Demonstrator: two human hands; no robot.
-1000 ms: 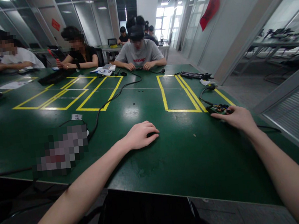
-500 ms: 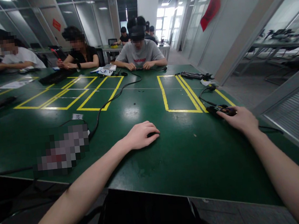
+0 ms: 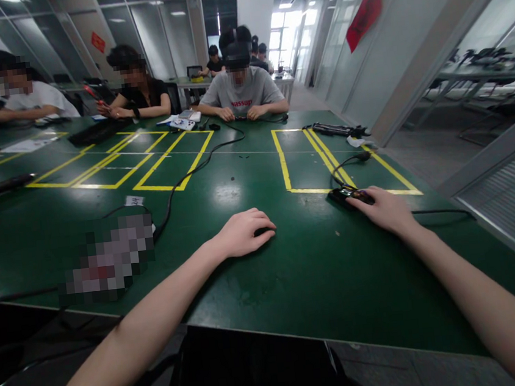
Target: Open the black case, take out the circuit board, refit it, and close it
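My left hand point(image 3: 246, 232) rests on the green table point(image 3: 267, 284), loosely curved, thumb a little apart from the fingers. I see nothing held in it, though its underside is hidden. My right hand point(image 3: 386, 207) grips a small black electronic device point(image 3: 347, 194) on the table, at the near end of the yellow tape frames. Shiny coloured parts show on the device's top; its exact kind is unclear. A black cable point(image 3: 335, 171) loops from its far side to a plug, and another black cable point(image 3: 443, 211) runs off to the right behind my hand.
Yellow tape rectangles point(image 3: 283, 159) mark the table. A black folded stand-like thing point(image 3: 336, 130) lies at the far right. A blurred-out object point(image 3: 112, 257) lies at left beside a long black cable point(image 3: 167, 211) and a numbered tag point(image 3: 134, 200). A person in grey point(image 3: 240, 90) sits opposite.
My right hand has moved left with the black device, dragging it across the table toward the middle. My left hand has stayed in place.
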